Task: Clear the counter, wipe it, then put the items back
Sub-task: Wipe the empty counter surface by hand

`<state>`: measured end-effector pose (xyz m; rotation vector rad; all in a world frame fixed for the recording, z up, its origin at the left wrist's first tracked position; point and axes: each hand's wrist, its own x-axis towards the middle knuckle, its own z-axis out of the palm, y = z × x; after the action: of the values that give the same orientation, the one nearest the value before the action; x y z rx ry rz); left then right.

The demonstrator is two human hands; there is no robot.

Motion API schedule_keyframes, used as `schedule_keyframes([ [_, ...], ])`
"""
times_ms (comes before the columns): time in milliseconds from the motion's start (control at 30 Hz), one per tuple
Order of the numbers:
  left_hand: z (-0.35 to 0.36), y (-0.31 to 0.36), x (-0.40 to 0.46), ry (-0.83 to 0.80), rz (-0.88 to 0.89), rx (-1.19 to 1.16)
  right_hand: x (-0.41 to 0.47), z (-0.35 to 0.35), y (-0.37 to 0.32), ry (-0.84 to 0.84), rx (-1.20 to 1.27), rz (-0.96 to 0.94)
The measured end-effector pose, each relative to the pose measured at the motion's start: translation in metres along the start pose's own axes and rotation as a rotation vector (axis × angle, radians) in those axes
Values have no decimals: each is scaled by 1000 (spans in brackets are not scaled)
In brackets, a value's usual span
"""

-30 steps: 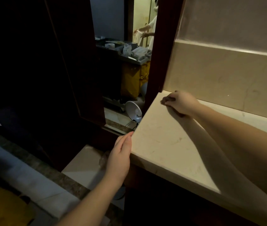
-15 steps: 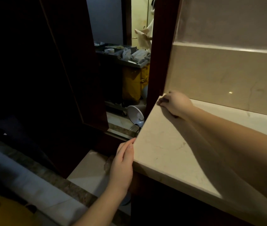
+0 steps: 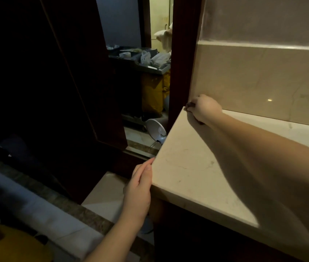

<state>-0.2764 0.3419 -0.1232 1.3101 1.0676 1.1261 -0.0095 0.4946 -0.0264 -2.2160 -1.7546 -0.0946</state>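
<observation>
Counter (image 3: 197, 176), 1 pale stone slab, bare where visible. Right hand (image 3: 205, 108) has moved from partway along the slab's left edge to its far-left corner against the backsplash (image 3: 244, 82); fingers curled down on something dark, likely 1 cloth, mostly hidden. Judged: wiping stage, stroke reaching the back corner. Left hand (image 3: 140, 188) stays against the slab's near-left edge, fingers straight and pressed together. Beyond that edge: 1 cleaning cart (image 3: 142, 59).
</observation>
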Motion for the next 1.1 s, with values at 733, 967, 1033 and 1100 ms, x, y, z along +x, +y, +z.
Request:
schedule_keyframes([
  [733,3,0,-1,27,6,19,3,-3,0,33,-4,-89],
  [967,2,0,0,5,-7,11,-43,-1,4,-15,69,-375],
  [1033,2,0,0,13,-5,2,-27,-3,2,-20,30,-259],
  [1100,3,2,-1,18,0,11,-16,-6,-11,-16,23,-185],
])
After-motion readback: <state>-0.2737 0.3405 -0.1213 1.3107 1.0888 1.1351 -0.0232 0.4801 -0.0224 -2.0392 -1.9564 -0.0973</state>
